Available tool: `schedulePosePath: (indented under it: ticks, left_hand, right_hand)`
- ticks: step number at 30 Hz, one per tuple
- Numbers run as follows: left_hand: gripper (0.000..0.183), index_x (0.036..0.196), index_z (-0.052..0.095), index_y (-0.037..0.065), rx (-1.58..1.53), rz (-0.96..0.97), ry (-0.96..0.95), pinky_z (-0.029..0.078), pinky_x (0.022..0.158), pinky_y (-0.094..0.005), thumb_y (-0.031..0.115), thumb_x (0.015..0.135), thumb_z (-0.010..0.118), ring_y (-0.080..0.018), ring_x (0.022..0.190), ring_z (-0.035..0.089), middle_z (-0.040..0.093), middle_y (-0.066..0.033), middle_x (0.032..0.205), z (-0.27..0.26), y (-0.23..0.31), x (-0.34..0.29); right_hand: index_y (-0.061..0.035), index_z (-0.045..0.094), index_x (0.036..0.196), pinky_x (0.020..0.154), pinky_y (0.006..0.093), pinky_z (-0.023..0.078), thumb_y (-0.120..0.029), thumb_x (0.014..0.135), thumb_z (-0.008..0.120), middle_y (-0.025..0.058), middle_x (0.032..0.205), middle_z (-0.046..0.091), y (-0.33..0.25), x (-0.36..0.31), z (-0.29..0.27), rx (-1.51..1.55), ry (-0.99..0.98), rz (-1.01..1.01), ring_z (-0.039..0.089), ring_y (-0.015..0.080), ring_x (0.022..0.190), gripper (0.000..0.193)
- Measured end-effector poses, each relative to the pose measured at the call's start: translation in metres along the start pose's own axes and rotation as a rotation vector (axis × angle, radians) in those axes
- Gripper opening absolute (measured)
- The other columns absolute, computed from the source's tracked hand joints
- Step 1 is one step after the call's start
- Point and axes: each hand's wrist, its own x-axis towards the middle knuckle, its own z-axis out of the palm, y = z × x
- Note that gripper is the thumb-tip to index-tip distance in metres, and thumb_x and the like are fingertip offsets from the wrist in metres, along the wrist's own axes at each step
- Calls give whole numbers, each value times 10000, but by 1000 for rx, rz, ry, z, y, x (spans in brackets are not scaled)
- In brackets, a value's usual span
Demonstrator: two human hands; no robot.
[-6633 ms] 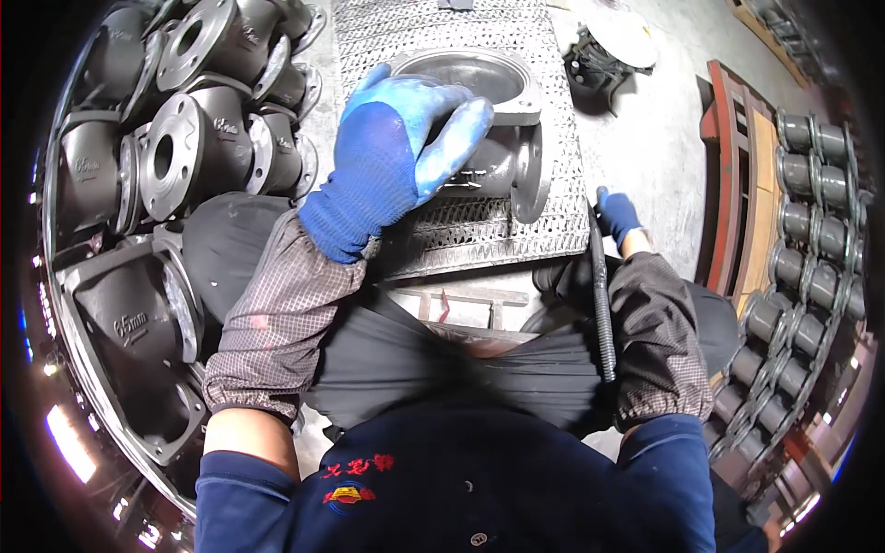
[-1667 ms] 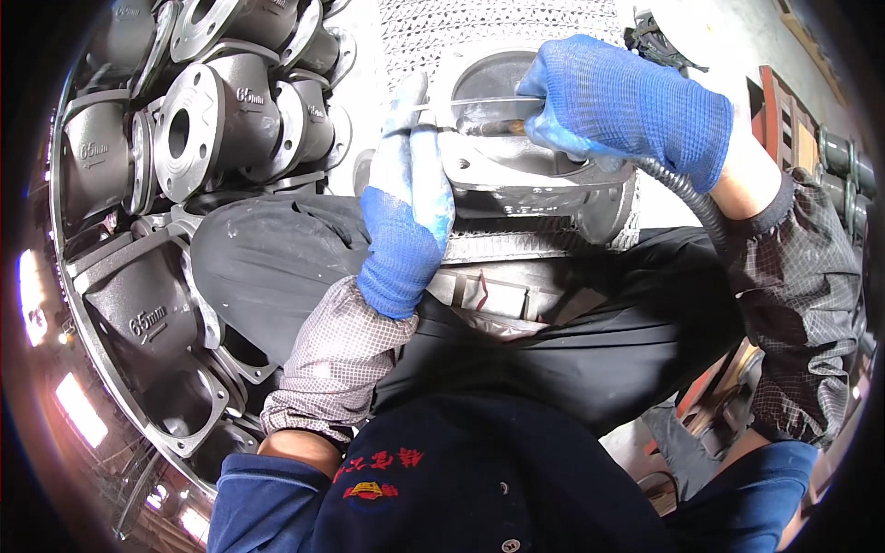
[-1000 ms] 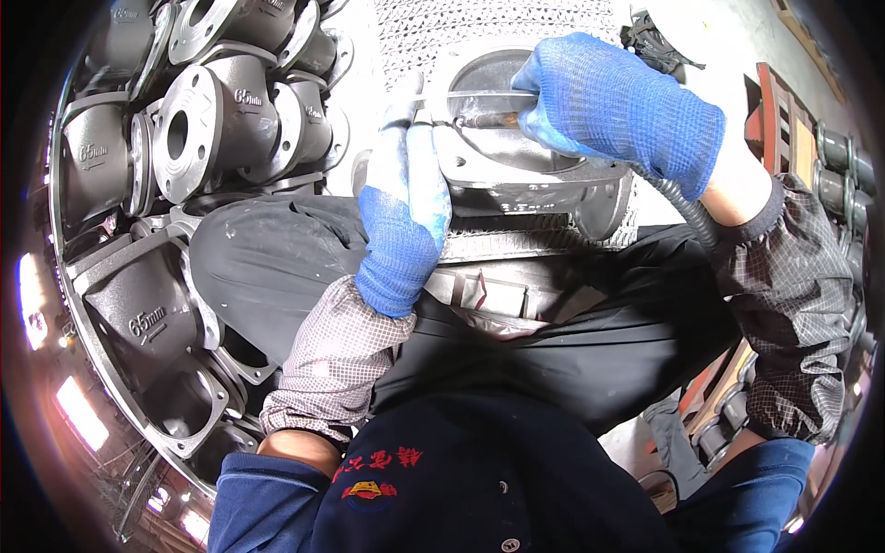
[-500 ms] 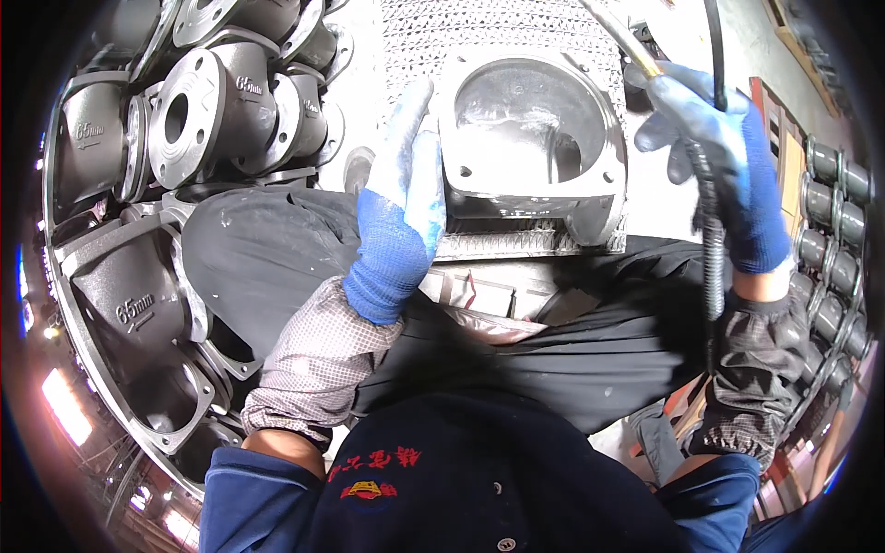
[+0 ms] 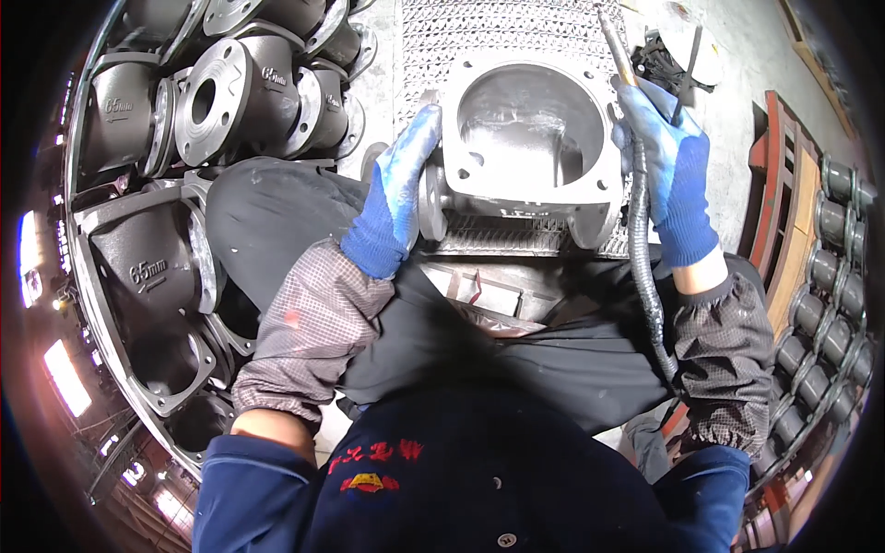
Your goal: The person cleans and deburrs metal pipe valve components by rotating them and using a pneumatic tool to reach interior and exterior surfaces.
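A grey cast-metal valve body (image 5: 530,189) rests on the perforated metal plate before me, its wide round opening facing up. My left hand (image 5: 396,189), in a blue-and-white work glove, grips the flange at its left side. My right hand (image 5: 659,152), gloved alike, is closed around a slim rod-shaped tool (image 5: 616,41) beside the body's right flange. A thin black lever or bar (image 5: 689,74) sticks up past that hand. From the grip a dark ribbed hose (image 5: 640,249) runs down over my right thigh. Some right fingertips are hidden behind the tool and casting.
At the left, a large metal bin (image 5: 92,336) holds several similar flanged castings (image 5: 217,101). Dark cord or scrap (image 5: 666,66) lies on the floor beyond my right hand. A red-and-wood pallet (image 5: 784,184) and rows of dark flanged parts (image 5: 834,221) stand at the right.
My right hand has come left with the tool and hose, up to the valve body. My left hand has shifted lower onto the flange. The view has shifted slightly too.
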Motion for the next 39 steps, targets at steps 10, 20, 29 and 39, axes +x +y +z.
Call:
schedulePosePath:
  ticks: [10,20,29,39]
  left_hand:
    - [322,1102,638,57,869,775,125,483,903,-364,8,784,633,-357,1061,591,541,-265,1209,-21,36,-13]
    - [270,1065,667,189,1121,738,27,481,907,-367,193,796,679,-386,1072,575,507,-273,1245,-34,53,-27]
    - [445,1274,528,41,398,79,25,349,1017,-270,189,865,627,-168,1200,465,511,-108,1320,-53,63,11]
    - [374,1186,537,32,1212,834,-109,527,819,-329,42,812,545,-335,980,630,600,-189,1151,-102,54,39]
  right_hand:
    - [53,568,998,468,187,395,-192,842,652,37,659,589,33,8,15,175,38,65,504,64,509,302]
    - [79,572,1042,488,218,465,-166,861,611,74,713,606,49,-37,14,221,-154,286,565,110,569,307]
    - [48,549,1181,466,188,431,-254,890,538,91,743,656,-15,-46,-21,-116,-380,1,548,99,519,420]
    - [-8,582,1192,417,218,446,-279,827,558,87,671,654,-57,17,21,-583,-830,17,533,100,427,455]
